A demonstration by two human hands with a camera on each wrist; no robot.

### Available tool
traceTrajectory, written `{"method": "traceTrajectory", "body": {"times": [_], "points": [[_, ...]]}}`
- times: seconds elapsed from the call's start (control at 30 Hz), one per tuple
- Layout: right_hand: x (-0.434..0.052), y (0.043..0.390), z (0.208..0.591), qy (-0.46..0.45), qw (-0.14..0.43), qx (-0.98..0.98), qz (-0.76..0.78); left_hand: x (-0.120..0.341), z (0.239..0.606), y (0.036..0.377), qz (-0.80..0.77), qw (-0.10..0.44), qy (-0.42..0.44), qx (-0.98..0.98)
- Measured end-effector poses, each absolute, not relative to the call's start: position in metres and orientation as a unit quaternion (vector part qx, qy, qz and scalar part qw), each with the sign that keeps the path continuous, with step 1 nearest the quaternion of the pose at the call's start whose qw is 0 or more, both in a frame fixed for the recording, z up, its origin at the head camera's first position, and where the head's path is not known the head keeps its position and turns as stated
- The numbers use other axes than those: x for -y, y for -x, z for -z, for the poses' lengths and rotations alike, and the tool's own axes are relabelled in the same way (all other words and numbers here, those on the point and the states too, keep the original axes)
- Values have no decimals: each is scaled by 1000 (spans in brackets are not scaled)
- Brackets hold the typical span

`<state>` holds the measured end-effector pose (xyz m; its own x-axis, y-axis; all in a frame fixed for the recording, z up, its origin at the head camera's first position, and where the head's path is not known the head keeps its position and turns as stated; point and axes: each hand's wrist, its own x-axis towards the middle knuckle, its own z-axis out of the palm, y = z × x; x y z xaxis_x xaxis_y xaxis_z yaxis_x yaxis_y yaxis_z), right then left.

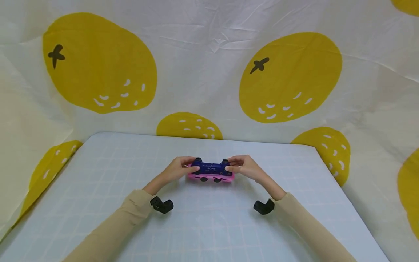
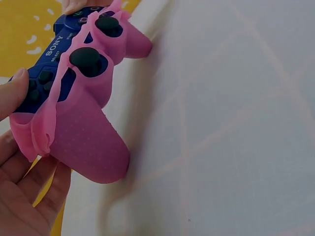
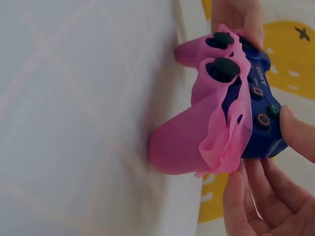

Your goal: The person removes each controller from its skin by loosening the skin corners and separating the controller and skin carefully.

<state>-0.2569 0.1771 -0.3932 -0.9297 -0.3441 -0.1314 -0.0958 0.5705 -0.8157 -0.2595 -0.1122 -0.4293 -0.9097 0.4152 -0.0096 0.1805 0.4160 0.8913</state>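
Observation:
A blue Sony game controller (image 1: 211, 168) is held between both hands just at the far half of the table. A pink silicone sleeve (image 2: 91, 140) covers its grips and lower half, bunched in folds across the middle. Both black thumbsticks poke through it, while the upper face with its buttons is bare. My left hand (image 1: 175, 169) pinches the left end, thumb on top by the direction buttons and fingers beneath. At the other end my right hand (image 1: 247, 168) does the same, its thumb (image 3: 295, 132) by the round and triangle buttons.
The table (image 1: 209, 225) has a pale checked cover. Behind it hangs a white cloth (image 1: 199, 72) printed with yellow fruit. Black wrist cameras are strapped at the left cuff (image 1: 137, 204) and the right cuff (image 1: 285, 203).

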Motion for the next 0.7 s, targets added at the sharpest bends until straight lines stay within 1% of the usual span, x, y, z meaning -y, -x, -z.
{"method": "traceTrajectory", "body": {"times": [0.2, 0.4, 0.53, 0.7], "points": [[-175, 257, 396, 133, 85, -891, 425, 110, 429, 261, -497, 95, -170, -846], [-175, 256, 398, 152, 36, -895, 418, 107, 427, 261, -491, 91, -153, -853], [-177, 257, 398, 157, 20, -893, 421, 106, 426, 263, -486, 89, -146, -857], [-180, 258, 396, 167, 20, -891, 422, 106, 426, 265, -478, 91, -136, -863]]}}
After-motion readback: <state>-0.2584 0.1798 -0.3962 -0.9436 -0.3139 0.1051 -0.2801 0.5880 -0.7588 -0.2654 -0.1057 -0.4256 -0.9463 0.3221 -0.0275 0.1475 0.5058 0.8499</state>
